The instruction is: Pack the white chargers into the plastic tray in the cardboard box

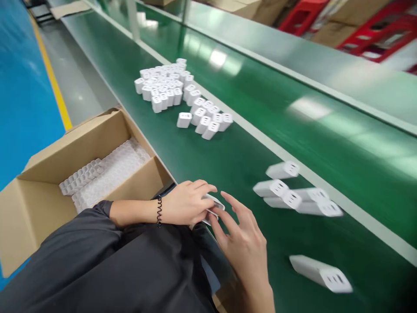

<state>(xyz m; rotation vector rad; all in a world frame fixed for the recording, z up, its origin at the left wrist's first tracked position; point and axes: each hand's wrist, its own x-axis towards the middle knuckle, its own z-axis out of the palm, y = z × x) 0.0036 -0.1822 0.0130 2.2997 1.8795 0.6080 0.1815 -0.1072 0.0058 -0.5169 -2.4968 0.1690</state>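
Note:
My left hand point(187, 202), with a black coiled band at its wrist, is closed around a white charger point(215, 202) at the edge of the green belt. My right hand point(243, 228) comes from the other side, and its thumb and bent fingers grip the same charger's near end. Its index finger is raised off it. Fingers cover most of the charger, so I cannot tell whether it is one piece or two. A lone white charger with port slots point(321, 274) lies on the belt to the right. Several more chargers point(293, 199) lie beyond my right hand.
Farther along the green belt point(156, 134) stands a cluster of upright white chargers point(163, 84). At the left, an open cardboard box point(74, 143) holds translucent moulded trays point(110, 171). A pale divider strip point(260, 132) runs along the belt. Red crates point(302, 17) sit behind.

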